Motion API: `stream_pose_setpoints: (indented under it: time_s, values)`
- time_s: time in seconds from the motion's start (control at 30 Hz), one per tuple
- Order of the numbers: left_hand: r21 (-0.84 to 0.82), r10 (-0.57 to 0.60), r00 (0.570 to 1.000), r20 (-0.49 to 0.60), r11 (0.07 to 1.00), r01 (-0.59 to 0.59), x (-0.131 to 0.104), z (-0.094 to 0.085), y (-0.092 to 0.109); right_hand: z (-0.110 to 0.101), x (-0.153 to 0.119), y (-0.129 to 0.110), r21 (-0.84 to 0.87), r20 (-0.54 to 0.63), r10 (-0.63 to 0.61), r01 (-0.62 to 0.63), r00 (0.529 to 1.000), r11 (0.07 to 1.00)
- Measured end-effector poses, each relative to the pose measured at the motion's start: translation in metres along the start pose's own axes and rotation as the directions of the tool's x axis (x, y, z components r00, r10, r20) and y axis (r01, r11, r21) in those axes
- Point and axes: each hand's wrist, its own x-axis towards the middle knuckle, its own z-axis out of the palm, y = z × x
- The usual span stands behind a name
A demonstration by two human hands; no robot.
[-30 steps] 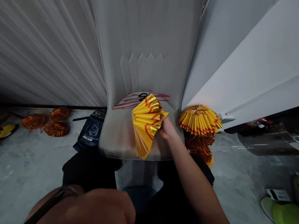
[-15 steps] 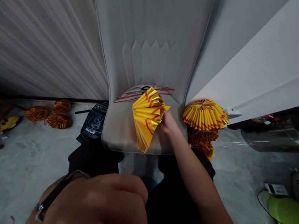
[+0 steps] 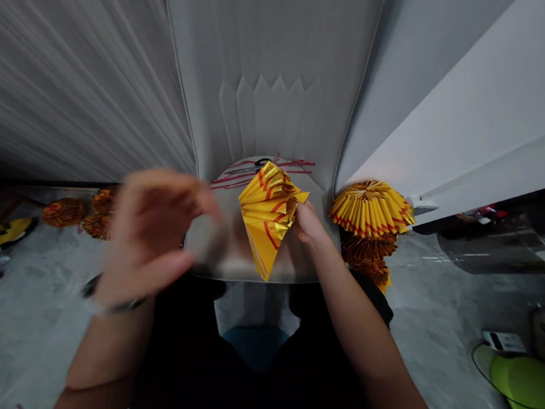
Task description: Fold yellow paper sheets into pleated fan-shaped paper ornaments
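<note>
The person's left hand [image 3: 152, 238], blurred, has its fingers spread wide and curved, holding nothing; the right hand [image 3: 307, 222] has its fingers closed on the edge of a fanned, pleated yellow-and-gold paper piece [image 3: 270, 214] above the gray padded chair seat [image 3: 229, 258]. Beyond the piece, thin red strips [image 3: 236, 179] lie on the seat.

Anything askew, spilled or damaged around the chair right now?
No spill or damage shows. Only the red strips look untidy, splayed at uneven angles on the chair behind the folded paper in the right hand.
</note>
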Motion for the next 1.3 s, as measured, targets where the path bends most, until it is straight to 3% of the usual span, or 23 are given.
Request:
stream_pose_setpoints:
  time_s: [0.07, 0.17, 0.23, 0.3, 0.4, 0.57, 0.7, 0.8, 0.93, 1.0, 1.07, 1.1, 1.13, 1.2, 1.3]
  values:
    - [0.051, -0.128, 0.987, 0.1, 0.991, 0.123, 0.017, 0.011, -0.051, 0.0, 0.0, 0.0, -0.04, 0.064, -0.022, 0.025, 0.998, 0.999]
    - [0.037, -0.337, 0.909, 0.246, 0.94, 0.338, 0.024, 0.024, -0.116, 0.001, 0.0, 0.003, -0.076, 0.137, -0.027, 0.038, 0.99, 0.996]
    - [0.003, -0.404, 0.865, 0.299, 0.906, 0.422, 0.022, 0.026, -0.143, 0.001, 0.001, 0.005, -0.097, 0.125, -0.043, 0.056, 0.991, 0.994]
    - [-0.028, -0.447, 0.853, 0.27, 0.881, 0.472, 0.019, 0.024, -0.157, 0.001, 0.004, 0.007, -0.133, 0.085, -0.058, 0.07, 0.995, 0.989]
    - [-0.129, -0.463, 0.868, 0.177, 0.864, 0.487, 0.017, 0.02, -0.161, -0.002, 0.007, 0.009, -0.179, 0.056, -0.075, 0.084, 0.996, 0.98]
    - [-0.139, -0.361, 0.896, 0.26, 0.904, 0.405, 0.015, 0.027, -0.152, -0.005, 0.009, 0.007, -0.187, 0.028, -0.114, 0.117, 0.993, 0.975]
    - [-0.203, -0.417, 0.903, 0.099, 0.88, 0.429, 0.014, 0.037, -0.157, -0.001, 0.006, 0.006, -0.185, 0.016, -0.12, 0.121, 0.993, 0.975]
    - [-0.317, -0.512, 0.858, 0.043, 0.807, 0.497, 0.012, 0.043, -0.163, 0.001, 0.007, 0.009, -0.213, -0.02, -0.122, 0.115, 0.992, 0.97]
    - [-0.444, -0.6, 0.789, 0.133, 0.676, 0.588, 0.011, 0.046, -0.163, -0.001, 0.006, 0.006, -0.339, -0.085, -0.152, 0.115, 0.985, 0.934]
    - [-0.467, -0.598, 0.792, 0.12, 0.67, 0.577, 0.012, 0.046, -0.163, -0.002, -0.001, -0.005, -0.482, -0.18, -0.305, 0.186, 0.935, 0.856]
    - [-0.457, -0.582, 0.809, 0.09, 0.697, 0.552, 0.014, 0.046, -0.165, 0.001, -0.013, -0.019, -0.643, -0.231, -0.548, 0.296, 0.804, 0.706]
    - [-0.439, -0.566, 0.821, 0.073, 0.721, 0.536, 0.015, 0.045, -0.167, 0.004, -0.02, -0.026, -0.695, -0.19, -0.633, 0.352, 0.751, 0.626]
    - [-0.412, -0.548, 0.835, 0.058, 0.748, 0.52, 0.016, 0.044, -0.169, 0.007, -0.026, -0.03, -0.723, -0.109, -0.656, 0.393, 0.747, 0.568]
    - [-0.343, -0.508, 0.861, 0.028, 0.804, 0.485, 0.017, 0.042, -0.172, 0.014, -0.033, -0.033, -0.751, 0.079, -0.551, 0.413, 0.831, 0.515]
    - [-0.257, -0.431, 0.902, -0.006, 0.873, 0.415, 0.018, 0.041, -0.177, 0.02, -0.029, -0.022, -0.751, 0.066, -0.334, 0.267, 0.94, 0.603]
